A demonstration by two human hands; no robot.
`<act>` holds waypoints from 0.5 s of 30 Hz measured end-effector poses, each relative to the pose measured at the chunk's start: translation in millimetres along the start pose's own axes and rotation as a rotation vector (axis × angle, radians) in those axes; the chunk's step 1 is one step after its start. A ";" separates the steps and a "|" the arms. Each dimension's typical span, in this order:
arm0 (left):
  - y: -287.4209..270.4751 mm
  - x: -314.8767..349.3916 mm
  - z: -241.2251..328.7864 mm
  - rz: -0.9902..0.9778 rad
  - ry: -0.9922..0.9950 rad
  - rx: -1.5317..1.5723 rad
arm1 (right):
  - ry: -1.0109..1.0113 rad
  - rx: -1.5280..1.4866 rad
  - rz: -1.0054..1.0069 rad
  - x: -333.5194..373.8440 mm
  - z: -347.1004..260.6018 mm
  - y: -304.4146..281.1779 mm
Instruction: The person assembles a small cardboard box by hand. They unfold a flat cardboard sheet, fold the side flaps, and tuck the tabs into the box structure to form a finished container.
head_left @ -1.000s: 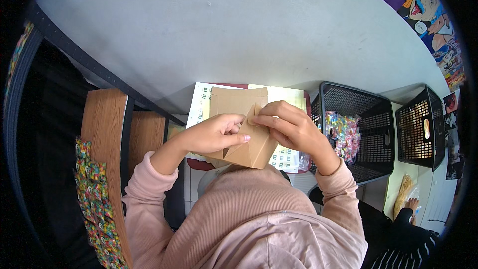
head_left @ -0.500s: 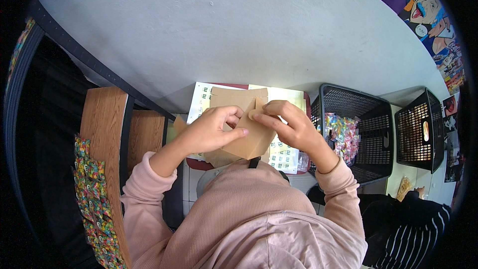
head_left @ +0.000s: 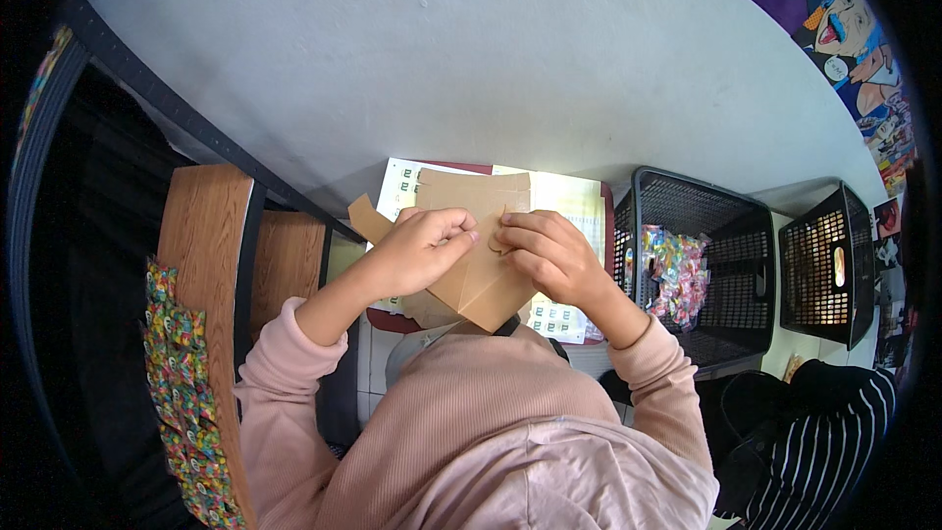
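A brown cardboard box (head_left: 481,290), partly folded, is tilted toward me between my hands. On its left side my left hand (head_left: 428,247) is closed, thumb and fingertips pinched at the cardboard. A narrow flap sticks out beyond the left wrist. My right hand (head_left: 552,253) has its fingers curled onto the right part of the box, beside a small curved cut in the panel. The fingers hide the edge they grip. Under the box lies more flat brown cardboard (head_left: 471,190), on printed white and yellow sheets (head_left: 561,198).
To the right stands a black mesh crate (head_left: 728,304) with colourful wrapped sweets (head_left: 675,270); a smaller black basket (head_left: 819,304) is beyond it. Wooden shelving (head_left: 199,236) hung with candy packets (head_left: 182,383) is on the left. A white wall (head_left: 422,79) rises behind the table.
The box has turned and tipped, its lower corner now closer to me. A flap has come into view by my left wrist. My right fingers have shifted slightly lower on the panel.
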State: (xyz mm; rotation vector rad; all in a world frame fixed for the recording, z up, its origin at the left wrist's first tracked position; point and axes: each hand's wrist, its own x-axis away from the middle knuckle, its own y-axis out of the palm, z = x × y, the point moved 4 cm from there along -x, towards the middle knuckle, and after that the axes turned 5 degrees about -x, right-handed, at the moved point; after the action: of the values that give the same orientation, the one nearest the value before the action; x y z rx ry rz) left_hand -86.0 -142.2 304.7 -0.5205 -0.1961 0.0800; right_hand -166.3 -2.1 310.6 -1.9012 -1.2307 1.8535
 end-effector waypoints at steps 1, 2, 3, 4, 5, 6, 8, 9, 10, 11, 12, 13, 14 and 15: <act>0.1 0.3 0.5 -0.002 -0.008 0.002 | -0.009 -0.005 0.019 -0.8 -0.6 -0.5; 0.4 0.2 1.2 0.013 0.008 0.001 | -0.017 0.001 0.019 0.2 -0.2 0.1; 0.3 0.0 2.1 0.025 0.026 -0.002 | -0.024 0.011 0.020 2.1 0.8 0.7; 0.0 0.0 2.7 0.038 0.044 -0.005 | -0.031 0.020 0.021 3.4 1.3 1.0; -0.3 0.6 3.2 0.051 0.067 -0.020 | -0.032 0.021 0.021 4.3 1.3 1.2; -0.7 1.2 4.2 0.065 0.092 -0.036 | -0.035 0.023 0.021 4.5 1.1 0.9; -2.5 0.4 4.5 0.101 0.134 -0.074 | -0.038 0.037 0.005 2.4 1.8 0.4; -2.4 0.1 2.2 0.118 0.146 -0.093 | -0.034 0.047 -0.013 1.1 1.2 0.5; -2.3 0.1 1.1 0.135 0.159 -0.112 | -0.029 0.056 -0.030 0.3 0.5 0.7; -1.9 0.9 1.1 0.113 0.125 -0.108 | -0.027 0.059 -0.045 0.3 -0.4 1.0; -2.6 1.5 3.5 0.090 0.094 -0.105 | -0.027 0.064 -0.060 -0.1 -0.8 0.7; -2.4 1.6 4.3 0.068 0.064 -0.101 | -0.026 0.070 -0.075 -0.1 -1.2 0.8; -1.9 2.4 5.3 0.098 0.088 -0.141 | -0.017 0.078 -0.093 0.9 -1.1 0.9; -0.5 4.5 6.0 0.130 0.112 -0.180 | -0.010 0.084 -0.111 2.0 -1.0 0.8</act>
State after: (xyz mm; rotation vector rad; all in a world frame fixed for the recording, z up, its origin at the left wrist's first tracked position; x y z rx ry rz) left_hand -82.8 -139.2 310.7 -0.7153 -0.0602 0.1605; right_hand -165.3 -0.9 308.8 -1.7459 -1.2147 1.8302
